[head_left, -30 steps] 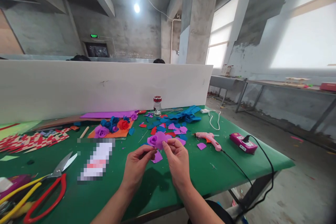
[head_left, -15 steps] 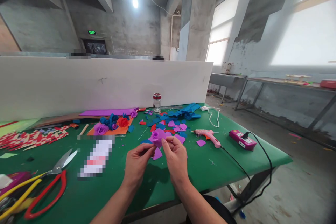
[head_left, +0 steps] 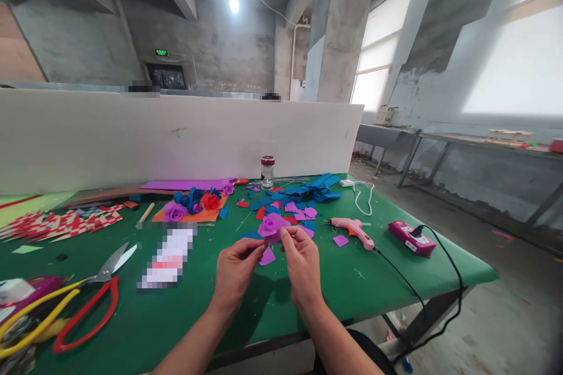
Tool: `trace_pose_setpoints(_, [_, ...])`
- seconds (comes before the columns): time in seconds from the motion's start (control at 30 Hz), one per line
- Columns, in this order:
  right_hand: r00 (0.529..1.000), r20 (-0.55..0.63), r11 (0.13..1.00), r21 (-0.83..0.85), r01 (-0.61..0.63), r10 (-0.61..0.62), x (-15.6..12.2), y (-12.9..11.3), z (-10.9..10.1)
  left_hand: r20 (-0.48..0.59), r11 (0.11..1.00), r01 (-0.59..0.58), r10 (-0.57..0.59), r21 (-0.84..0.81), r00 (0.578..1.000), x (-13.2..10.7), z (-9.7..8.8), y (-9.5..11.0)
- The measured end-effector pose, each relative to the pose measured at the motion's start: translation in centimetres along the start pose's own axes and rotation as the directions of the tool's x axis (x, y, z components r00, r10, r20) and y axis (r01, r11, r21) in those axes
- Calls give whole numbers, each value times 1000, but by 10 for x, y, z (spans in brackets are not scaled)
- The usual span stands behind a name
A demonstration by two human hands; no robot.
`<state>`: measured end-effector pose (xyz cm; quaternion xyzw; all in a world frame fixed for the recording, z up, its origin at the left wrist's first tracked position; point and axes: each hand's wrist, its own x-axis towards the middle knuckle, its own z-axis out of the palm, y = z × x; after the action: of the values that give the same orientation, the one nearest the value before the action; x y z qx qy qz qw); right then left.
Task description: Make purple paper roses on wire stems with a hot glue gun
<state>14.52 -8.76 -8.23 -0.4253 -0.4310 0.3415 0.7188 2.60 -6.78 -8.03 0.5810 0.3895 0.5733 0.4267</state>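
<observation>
Both my hands are raised over the green table (head_left: 308,299), pinched together around a purple foam rose (head_left: 271,226). My left hand (head_left: 235,272) grips it from below at the stem side, fingers curled. My right hand (head_left: 301,263) pinches the flower's lower right edge with thumb and forefinger. A loose purple petal (head_left: 266,256) lies on the table just under the hands. Beyond them several purple, blue and red foam pieces (head_left: 292,210) are scattered.
A pink glue gun (head_left: 354,229) lies right of my hands, its black cable running to a pink power strip (head_left: 411,238). Finished roses (head_left: 193,204) rest on orange foam at the back left. Red-handled scissors (head_left: 94,299) lie at the left. A small jar (head_left: 267,171) stands before the white partition (head_left: 176,135).
The hands have kept hold of the purple rose and turned it slightly; the view shifted a little, with nothing picked up or let go.
</observation>
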Motion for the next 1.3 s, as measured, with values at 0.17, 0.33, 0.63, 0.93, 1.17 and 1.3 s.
trace_pose_setpoints(0.17, [1000,-7,1000,-12,5,-5,-2,-1,0,-9,999,-34,34,7,999,0,1,-2])
trace_pose_setpoints(0.33, [1000,-5,1000,-20,-5,5,-2,-1,1,1,999,-38,38,9,999,1,0,-4])
trace_pose_setpoints(0.63, [993,98,998,5,-64,63,13,-1,-14,-27,998,-65,65,1,998,5,-9,9])
trace_pose_setpoints(0.93, [813,535,962,-250,-106,229,9,-3,-30,215,964,264,-260,9,941,9,-15,13])
trace_pose_setpoints(1.17, [910,401,635,-731,249,105,50,-3,-90,152,971,226,-237,82,960,13,-14,10])
trace_pose_setpoints(1.3, [836,459,396,-858,329,301,62,4,-115,110,970,235,-241,60,964,18,-15,4])
